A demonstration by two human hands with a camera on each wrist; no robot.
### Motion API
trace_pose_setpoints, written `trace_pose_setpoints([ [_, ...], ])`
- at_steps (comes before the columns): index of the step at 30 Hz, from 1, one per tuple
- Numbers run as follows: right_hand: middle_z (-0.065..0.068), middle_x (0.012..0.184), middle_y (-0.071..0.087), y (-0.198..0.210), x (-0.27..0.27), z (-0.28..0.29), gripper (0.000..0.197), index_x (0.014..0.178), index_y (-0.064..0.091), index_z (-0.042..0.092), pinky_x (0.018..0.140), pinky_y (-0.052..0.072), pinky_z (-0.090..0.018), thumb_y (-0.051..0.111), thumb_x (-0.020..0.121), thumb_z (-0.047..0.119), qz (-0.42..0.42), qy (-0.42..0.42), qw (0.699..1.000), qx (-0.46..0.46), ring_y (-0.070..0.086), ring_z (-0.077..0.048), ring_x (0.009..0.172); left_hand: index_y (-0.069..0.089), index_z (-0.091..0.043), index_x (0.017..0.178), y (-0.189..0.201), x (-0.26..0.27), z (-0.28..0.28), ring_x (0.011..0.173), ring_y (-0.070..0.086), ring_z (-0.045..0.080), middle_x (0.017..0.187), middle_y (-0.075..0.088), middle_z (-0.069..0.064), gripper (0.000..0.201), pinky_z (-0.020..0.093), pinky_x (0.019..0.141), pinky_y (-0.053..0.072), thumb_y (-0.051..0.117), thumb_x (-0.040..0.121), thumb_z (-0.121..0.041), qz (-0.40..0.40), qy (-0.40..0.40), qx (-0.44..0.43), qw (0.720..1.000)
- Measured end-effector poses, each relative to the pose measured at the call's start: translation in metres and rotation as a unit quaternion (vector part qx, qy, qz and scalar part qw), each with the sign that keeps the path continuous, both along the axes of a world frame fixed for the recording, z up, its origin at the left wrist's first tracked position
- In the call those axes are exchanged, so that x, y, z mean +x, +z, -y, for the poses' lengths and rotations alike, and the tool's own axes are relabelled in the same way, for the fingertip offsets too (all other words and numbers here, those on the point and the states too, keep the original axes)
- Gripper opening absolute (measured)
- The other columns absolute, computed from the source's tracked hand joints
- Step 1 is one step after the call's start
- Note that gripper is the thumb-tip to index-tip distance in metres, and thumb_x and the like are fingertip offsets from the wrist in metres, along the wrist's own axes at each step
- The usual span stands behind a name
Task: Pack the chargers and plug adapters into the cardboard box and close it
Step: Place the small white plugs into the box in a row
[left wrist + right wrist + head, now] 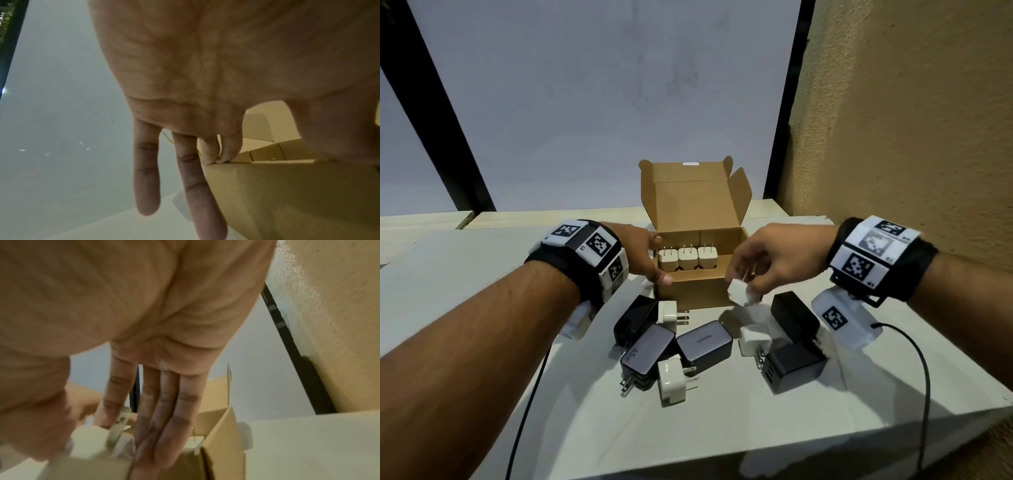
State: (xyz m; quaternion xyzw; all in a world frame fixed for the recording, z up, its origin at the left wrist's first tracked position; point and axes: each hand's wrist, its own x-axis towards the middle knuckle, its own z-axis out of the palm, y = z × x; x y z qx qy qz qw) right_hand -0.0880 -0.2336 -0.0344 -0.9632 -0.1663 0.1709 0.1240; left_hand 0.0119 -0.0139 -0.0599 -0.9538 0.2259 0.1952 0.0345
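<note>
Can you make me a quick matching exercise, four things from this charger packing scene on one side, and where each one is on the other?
Things:
1. three white plugs
2. grey charger marked 65W
3. left hand
4. white plug

Places:
A. pinched in the right hand
B. on the table, in the pile
C. in a row inside the box
D. on the box's left wall

Pairs: 1-C, 2-B, 3-D, 4-A

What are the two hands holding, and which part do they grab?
The right hand pinches a small white plug adapter by its body. The left hand holds the cardboard box by its left wall, near the rim.
</note>
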Motion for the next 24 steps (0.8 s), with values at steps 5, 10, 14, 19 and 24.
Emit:
trace_pose_setpoints([
  [5,0.009,0.104,0.068,0.010,0.020,0.006,0.037,0.115,0.067,0.027,0.071,0.048,-0.014,0.075,0.080,0.031,0.071,-0.002,0.997,-0.020,0.060,0.003,0.082,0.025,-0.022,0.148,0.000,0.002,0.001,0.098,0.052,0.017,0.152,0.031,-0.003,0.097,0.032,0.100,0.037,0.064,0.071,-0.066,0.002,-0.002,0.002,1.000],
  [10,0.005,0.102,0.067,0.006,0.050,0.000,0.038,0.114,0.064,0.022,0.074,0.049,-0.021,0.074,0.079,0.032,0.121,-0.007,0.988,-0.098,0.060,-0.008,0.083,0.024,-0.023,0.148,0.001,0.002,0.001,0.114,0.054,0.021,0.153,0.029,-0.003,0.097,0.032,0.102,0.036,0.064,0.071,-0.066,0.001,-0.003,0.002,1.000],
  [14,0.006,0.101,0.065,-0.007,0.069,-0.006,0.039,0.109,0.063,0.022,0.072,0.049,-0.024,0.077,0.075,0.034,0.117,-0.004,0.973,-0.197,0.061,-0.015,0.090,0.023,-0.022,0.149,0.001,0.001,0.000,0.119,0.053,0.021,0.151,0.032,-0.002,0.096,0.032,0.105,0.032,0.063,0.073,-0.066,0.003,-0.001,-0.003,1.000],
  [19,0.010,0.094,0.065,-0.024,0.083,-0.006,0.029,0.099,0.065,0.031,0.075,0.043,-0.026,0.075,0.072,0.036,0.119,0.022,0.958,-0.258,0.059,-0.015,0.089,0.023,-0.022,0.149,0.002,-0.001,-0.003,0.122,0.049,0.018,0.135,0.052,0.002,0.091,0.031,0.108,0.027,0.060,0.077,-0.062,0.007,-0.001,-0.017,1.000],
  [24,0.013,0.090,0.062,-0.038,0.088,-0.006,0.015,0.092,0.064,0.034,0.076,0.042,-0.026,0.071,0.078,0.037,0.105,0.029,0.961,-0.256,0.060,-0.014,0.090,0.032,-0.022,0.144,0.001,0.002,-0.002,0.110,0.050,0.018,0.133,0.052,-0.003,0.091,0.031,0.103,0.032,0.063,0.071,-0.066,0.006,-0.007,-0.009,1.000],
])
